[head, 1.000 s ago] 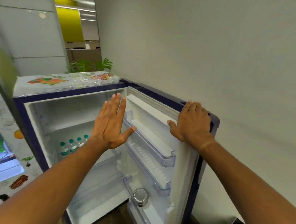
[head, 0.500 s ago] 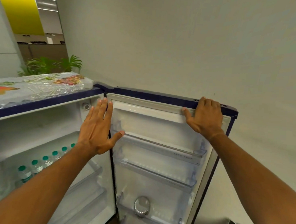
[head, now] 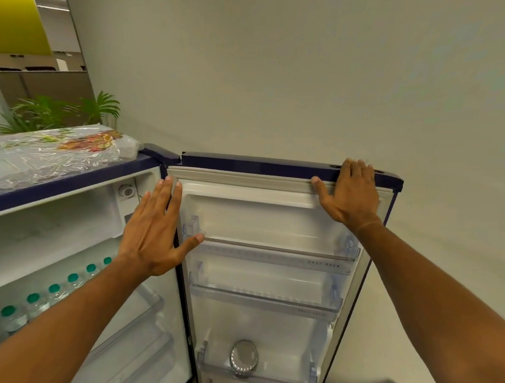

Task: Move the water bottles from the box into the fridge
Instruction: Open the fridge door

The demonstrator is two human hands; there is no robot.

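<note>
The navy fridge (head: 67, 178) stands open, its door (head: 277, 167) swung wide to the right. A row of several water bottles with green caps (head: 53, 294) stands on an inner shelf at the lower left. My right hand (head: 350, 192) lies over the door's top edge near its outer corner, fingers curled on it. My left hand (head: 156, 229) is held flat with fingers spread in front of the hinge side, holding nothing. The box is out of view.
The door racks (head: 273, 255) hold only a round metal-lidded container (head: 244, 359) in the bottom one. A plastic-wrapped printed sheet (head: 54, 150) covers the fridge top. A plain wall runs behind the door; plants (head: 56, 112) stand far left.
The door has swung further open to the right with my right hand on its top edge. My left hand stayed flat near the hinge side.
</note>
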